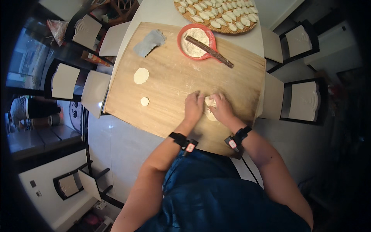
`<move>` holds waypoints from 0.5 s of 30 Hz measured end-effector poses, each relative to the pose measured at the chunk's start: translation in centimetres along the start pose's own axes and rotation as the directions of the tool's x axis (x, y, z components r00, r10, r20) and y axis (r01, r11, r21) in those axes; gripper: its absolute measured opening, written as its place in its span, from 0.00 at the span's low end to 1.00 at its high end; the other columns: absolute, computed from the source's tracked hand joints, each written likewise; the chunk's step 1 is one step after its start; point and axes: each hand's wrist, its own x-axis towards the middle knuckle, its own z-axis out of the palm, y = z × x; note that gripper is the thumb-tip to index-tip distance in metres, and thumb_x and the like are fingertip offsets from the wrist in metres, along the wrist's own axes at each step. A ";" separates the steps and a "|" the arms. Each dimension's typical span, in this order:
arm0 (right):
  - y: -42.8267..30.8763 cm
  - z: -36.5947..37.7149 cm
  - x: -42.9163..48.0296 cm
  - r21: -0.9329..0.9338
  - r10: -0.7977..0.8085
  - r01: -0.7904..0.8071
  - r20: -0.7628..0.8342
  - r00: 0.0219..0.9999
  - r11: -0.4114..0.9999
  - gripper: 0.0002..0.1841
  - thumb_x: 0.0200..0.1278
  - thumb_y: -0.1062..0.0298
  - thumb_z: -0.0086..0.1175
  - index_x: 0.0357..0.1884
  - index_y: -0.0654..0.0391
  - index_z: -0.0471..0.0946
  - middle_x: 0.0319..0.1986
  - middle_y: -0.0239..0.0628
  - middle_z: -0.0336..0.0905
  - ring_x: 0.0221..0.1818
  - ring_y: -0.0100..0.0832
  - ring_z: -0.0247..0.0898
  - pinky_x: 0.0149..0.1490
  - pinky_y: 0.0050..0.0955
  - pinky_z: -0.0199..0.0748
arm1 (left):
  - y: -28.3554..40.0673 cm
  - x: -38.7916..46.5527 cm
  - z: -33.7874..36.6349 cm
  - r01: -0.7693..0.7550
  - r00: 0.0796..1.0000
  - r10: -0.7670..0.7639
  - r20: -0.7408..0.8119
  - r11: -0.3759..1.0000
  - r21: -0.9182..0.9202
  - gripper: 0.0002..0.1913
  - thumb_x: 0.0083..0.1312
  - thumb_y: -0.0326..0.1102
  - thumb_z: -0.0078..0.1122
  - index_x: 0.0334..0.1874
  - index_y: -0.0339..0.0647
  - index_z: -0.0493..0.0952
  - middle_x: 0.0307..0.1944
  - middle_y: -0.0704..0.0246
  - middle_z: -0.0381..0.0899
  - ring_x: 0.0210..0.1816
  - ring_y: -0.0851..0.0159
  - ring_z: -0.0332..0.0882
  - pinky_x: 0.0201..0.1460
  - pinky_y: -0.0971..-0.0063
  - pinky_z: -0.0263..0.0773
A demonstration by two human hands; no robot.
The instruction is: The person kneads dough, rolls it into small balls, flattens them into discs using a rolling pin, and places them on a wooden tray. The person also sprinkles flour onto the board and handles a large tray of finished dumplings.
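Observation:
A piece of pale dough (pixel 211 115) lies on the wooden board (pixel 171 116) near its front right part. My right hand (pixel 221 107) rests on the dough with bent fingers. Against the dough's left edge is my left hand (pixel 194 105), its fingers curled; whether it grips the dough is unclear. To the left are a thin round dough wrapper (pixel 141 76) and a smaller dough disc (pixel 144 101). Beyond my hands stands a red bowl of flour (pixel 194 47), and a dark wooden rolling pin (pixel 210 51) lies slanted across it, one end past the rim.
A grey cloth (pixel 149 43) lies crumpled at the board's back left. Behind the board, a round woven tray (pixel 185 16) holds several shaped dumplings on the white table (pixel 150 11). Chairs flank both sides of the table. Another person stands at the far left.

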 end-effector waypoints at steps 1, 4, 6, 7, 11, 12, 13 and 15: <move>0.1 0.3 -0.8 0.008 -0.064 0.064 -0.028 0.998 0.998 0.25 0.47 0.72 0.64 0.50 0.54 0.71 0.49 0.46 0.71 0.53 0.49 0.69 0.53 0.42 0.69 | 0.6 -0.2 1.0 -0.058 0.996 0.062 -0.063 0.996 0.067 0.17 0.67 0.40 0.52 0.45 0.29 0.77 0.43 0.50 0.78 0.48 0.46 0.72 0.54 0.57 0.64; 0.3 0.3 -3.4 0.086 -0.224 0.235 -0.125 0.967 0.968 0.22 0.48 0.77 0.61 0.48 0.55 0.72 0.45 0.44 0.71 0.48 0.46 0.70 0.52 0.40 0.71 | 1.6 -1.4 3.9 -0.057 0.981 0.086 -0.172 0.984 0.168 0.11 0.66 0.37 0.52 0.37 0.36 0.77 0.38 0.56 0.77 0.45 0.49 0.69 0.51 0.57 0.61; 2.3 0.3 -5.2 0.361 -0.136 0.168 -0.115 0.984 0.917 0.18 0.49 0.79 0.61 0.44 0.57 0.74 0.43 0.42 0.71 0.43 0.40 0.73 0.46 0.35 0.74 | 2.1 -2.2 4.7 -0.154 0.971 0.183 -0.154 0.971 0.181 0.07 0.65 0.34 0.51 0.34 0.38 0.75 0.37 0.58 0.76 0.44 0.49 0.68 0.50 0.58 0.61; 4.0 0.8 -5.6 0.561 -0.041 0.046 -0.021 0.999 0.827 0.16 0.49 0.80 0.61 0.42 0.58 0.75 0.42 0.41 0.71 0.41 0.38 0.74 0.43 0.32 0.75 | 1.8 -2.6 4.9 -0.249 0.955 0.276 -0.112 0.945 0.211 0.06 0.64 0.34 0.52 0.33 0.39 0.75 0.36 0.58 0.75 0.43 0.49 0.68 0.48 0.58 0.62; 5.6 0.9 -3.7 0.439 0.092 -0.151 0.154 0.984 0.886 0.20 0.48 0.79 0.63 0.45 0.58 0.72 0.41 0.46 0.75 0.39 0.43 0.76 0.42 0.34 0.75 | 1.8 -2.1 5.0 -0.333 0.939 0.343 0.010 0.904 0.269 0.06 0.62 0.34 0.54 0.31 0.39 0.73 0.32 0.59 0.73 0.39 0.49 0.70 0.42 0.59 0.66; 5.3 0.6 -2.5 0.413 0.133 -0.188 0.159 0.978 0.891 0.22 0.48 0.77 0.64 0.46 0.58 0.71 0.41 0.48 0.75 0.40 0.46 0.76 0.43 0.36 0.75 | 2.1 -1.3 4.9 -0.359 0.928 0.371 0.015 0.886 0.294 0.07 0.62 0.35 0.55 0.30 0.40 0.72 0.29 0.58 0.72 0.35 0.49 0.71 0.37 0.59 0.68; 5.2 0.5 -1.5 0.386 0.177 -0.227 0.162 0.971 0.894 0.23 0.47 0.76 0.65 0.47 0.58 0.70 0.41 0.49 0.75 0.41 0.49 0.76 0.44 0.39 0.74 | 1.9 -0.8 4.9 -0.357 0.930 0.365 0.032 0.883 0.306 0.08 0.62 0.36 0.55 0.30 0.40 0.72 0.29 0.58 0.72 0.35 0.48 0.71 0.37 0.58 0.68; 5.6 1.5 0.0 0.377 0.091 -0.111 0.072 0.993 0.920 0.28 0.46 0.73 0.66 0.51 0.59 0.66 0.41 0.54 0.76 0.46 0.54 0.74 0.47 0.45 0.73 | 1.5 -0.1 5.0 -0.362 0.931 0.358 0.075 0.876 0.319 0.09 0.62 0.37 0.55 0.30 0.39 0.72 0.28 0.57 0.72 0.34 0.48 0.72 0.37 0.57 0.69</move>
